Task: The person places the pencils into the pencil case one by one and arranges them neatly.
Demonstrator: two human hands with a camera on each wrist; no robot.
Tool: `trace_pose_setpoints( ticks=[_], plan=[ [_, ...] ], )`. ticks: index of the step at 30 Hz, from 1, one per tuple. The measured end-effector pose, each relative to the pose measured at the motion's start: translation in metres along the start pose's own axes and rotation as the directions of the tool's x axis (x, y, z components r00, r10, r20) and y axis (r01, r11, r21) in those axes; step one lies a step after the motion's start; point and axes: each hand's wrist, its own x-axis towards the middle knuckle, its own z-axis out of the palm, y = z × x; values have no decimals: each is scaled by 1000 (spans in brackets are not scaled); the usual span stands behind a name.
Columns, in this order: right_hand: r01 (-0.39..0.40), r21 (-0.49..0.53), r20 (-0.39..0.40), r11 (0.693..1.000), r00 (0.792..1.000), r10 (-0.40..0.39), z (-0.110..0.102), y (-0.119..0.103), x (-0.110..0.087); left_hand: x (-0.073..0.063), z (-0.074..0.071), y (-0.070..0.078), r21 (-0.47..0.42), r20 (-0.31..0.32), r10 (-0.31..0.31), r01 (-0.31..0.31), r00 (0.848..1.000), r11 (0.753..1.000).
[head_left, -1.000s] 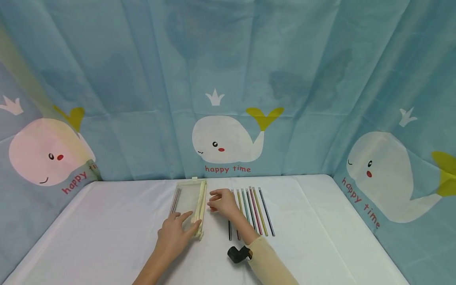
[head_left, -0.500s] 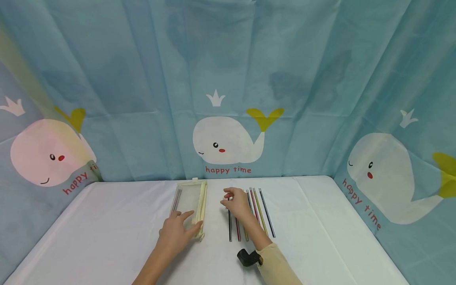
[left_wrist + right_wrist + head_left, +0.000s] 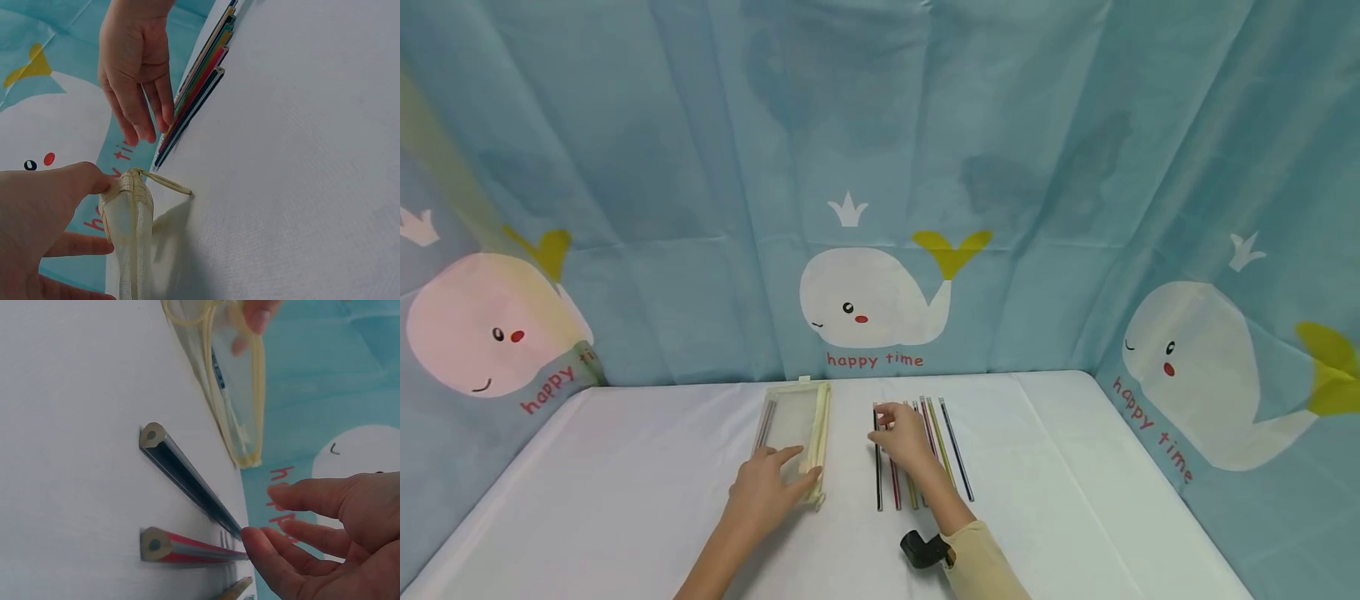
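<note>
A cream mesh pencil case point(image 3: 797, 408) with a zipper lies on the white table, several pencils point(image 3: 765, 425) showing through its left side. My left hand point(image 3: 763, 493) rests on its near part, thumb and fingers spread. At its right lies a row of colored pencils, with a black pencil point(image 3: 878, 479) leftmost and a red pencil point(image 3: 896, 490) beside it. Over the row's far part is my right hand point(image 3: 907, 435), holding nothing, its thumb and forefinger apart near the black pencil. In the right wrist view the blunt ends of the black pencil point(image 3: 187, 472) and red pencil point(image 3: 187, 547) face the camera.
A blue pencil point(image 3: 957, 450) is rightmost in the row; the right forearm hides part of the middle pencils. A blue curtain point(image 3: 1015, 167) printed with whales hangs along the table's back and sides. A black device point(image 3: 922, 550) sits at the right wrist.
My right hand has moved from beside the pencil case rightward over the pencils, then slightly lower toward the black one. My left hand stays on the case.
</note>
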Motion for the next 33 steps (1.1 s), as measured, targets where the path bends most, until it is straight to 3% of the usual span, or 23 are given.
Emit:
trace_pose_setpoints(
  ticks=[18, 25, 33],
  plan=[
    [-37, -87, 6, 996, 999, 37, 17, -1, 0, -2, 0, 0, 11, -5, 34, -34, 999, 999],
    [13, -147, 4, 989, 1000, -12, 23, 0, -1, -2, -1, -1, 4, -3, 31, -31, 1000, 1000],
    [15, -130, 28, 991, 1000, -11, 25, 2, -3, -4, -2, 0, -2, -6, 43, -43, 999, 999]
  ],
)
